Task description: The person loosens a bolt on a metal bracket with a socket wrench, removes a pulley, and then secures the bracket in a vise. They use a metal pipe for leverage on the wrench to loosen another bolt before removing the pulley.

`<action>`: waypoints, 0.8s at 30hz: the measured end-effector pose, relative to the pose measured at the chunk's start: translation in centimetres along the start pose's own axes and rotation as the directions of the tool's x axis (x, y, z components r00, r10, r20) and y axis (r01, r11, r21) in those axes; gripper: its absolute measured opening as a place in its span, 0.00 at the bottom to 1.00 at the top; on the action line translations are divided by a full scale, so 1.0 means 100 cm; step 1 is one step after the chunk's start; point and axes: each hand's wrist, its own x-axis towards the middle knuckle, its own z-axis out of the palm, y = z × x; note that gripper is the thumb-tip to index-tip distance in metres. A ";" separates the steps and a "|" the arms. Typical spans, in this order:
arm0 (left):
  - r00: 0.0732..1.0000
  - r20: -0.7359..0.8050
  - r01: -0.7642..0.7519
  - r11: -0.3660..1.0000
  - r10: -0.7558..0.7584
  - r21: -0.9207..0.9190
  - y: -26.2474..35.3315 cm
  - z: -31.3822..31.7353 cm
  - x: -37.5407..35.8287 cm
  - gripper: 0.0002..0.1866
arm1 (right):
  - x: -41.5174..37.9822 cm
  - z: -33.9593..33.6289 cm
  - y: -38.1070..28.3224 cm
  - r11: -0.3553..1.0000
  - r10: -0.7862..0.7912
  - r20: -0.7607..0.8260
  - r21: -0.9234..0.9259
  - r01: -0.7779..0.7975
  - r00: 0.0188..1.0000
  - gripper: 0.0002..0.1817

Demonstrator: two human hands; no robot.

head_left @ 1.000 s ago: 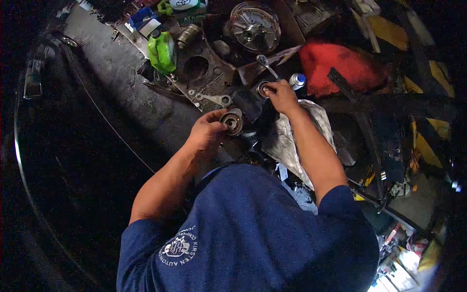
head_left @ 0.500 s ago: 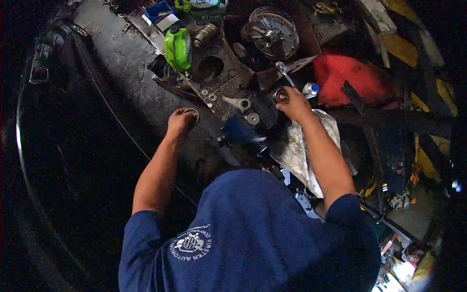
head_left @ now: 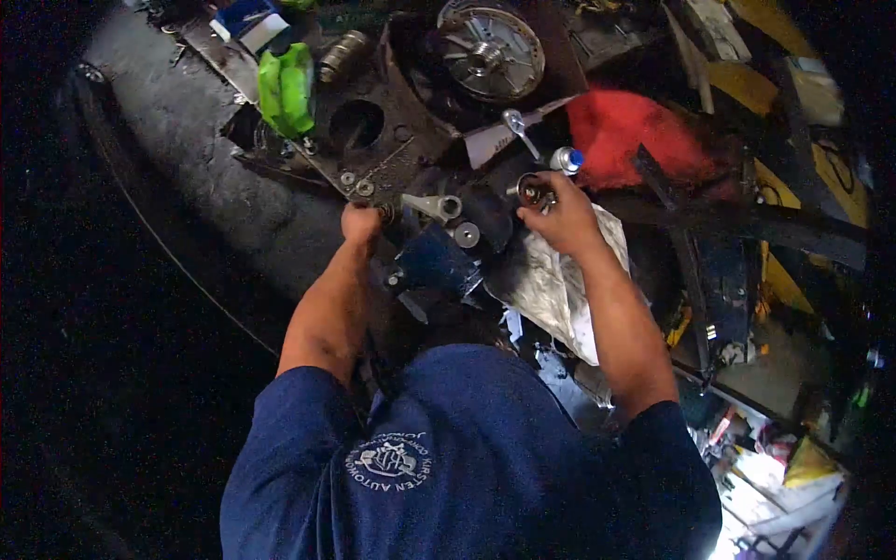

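Observation:
My left hand (head_left: 360, 224) is closed around a metal ring (head_left: 385, 213), mostly in shadow, over the edge of the work surface. In my right hand (head_left: 567, 219) is a round metal part (head_left: 531, 192) with a hollow face, gripped between thumb and fingers. Between the hands lie a metal lever arm with an eye at one end (head_left: 420, 203) and a thick washer (head_left: 466, 235). Two small washers (head_left: 364, 189) rest just beyond my left hand. A silver can with a blue cap (head_left: 564, 161) and a ratchet (head_left: 523, 133) are beyond my right hand.
A bright green bottle (head_left: 286, 91) and a ribbed metal cylinder (head_left: 343, 56) stand at the back left. A large round metal housing (head_left: 495, 56) sits in a dark tray. Red cloth (head_left: 635, 140) lies at right, and a grimy white sheet (head_left: 551, 289) nearer me.
My left hand has moved in toward the small washers and lever arm, still with the ring. The right hand has turned its part slightly. The whole view has shifted.

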 end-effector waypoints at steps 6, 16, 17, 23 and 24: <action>0.997 -0.068 0.047 0.935 -0.024 0.353 0.032 0.005 -0.002 0.25 | -0.035 0.000 -0.038 0.964 -0.223 -0.011 0.146 0.222 0.975 0.26; 0.981 0.063 -0.194 0.950 0.184 0.244 0.002 -0.009 0.017 0.34 | -0.044 0.038 -0.034 0.963 -0.156 0.035 0.227 0.144 0.987 0.23; 0.983 0.109 -0.174 0.951 0.151 0.256 0.005 -0.016 0.015 0.33 | -0.044 0.038 -0.038 0.952 -0.100 0.060 0.296 0.078 0.993 0.23; 0.984 0.132 -0.151 0.961 0.123 0.232 -0.008 -0.029 0.009 0.29 | -0.042 0.041 -0.034 0.885 0.217 0.165 0.382 -0.265 0.962 0.25; 0.983 0.149 -0.143 0.959 0.109 0.245 -0.006 -0.033 0.007 0.28 | -0.041 0.040 -0.036 0.888 0.216 0.164 0.378 -0.263 0.963 0.25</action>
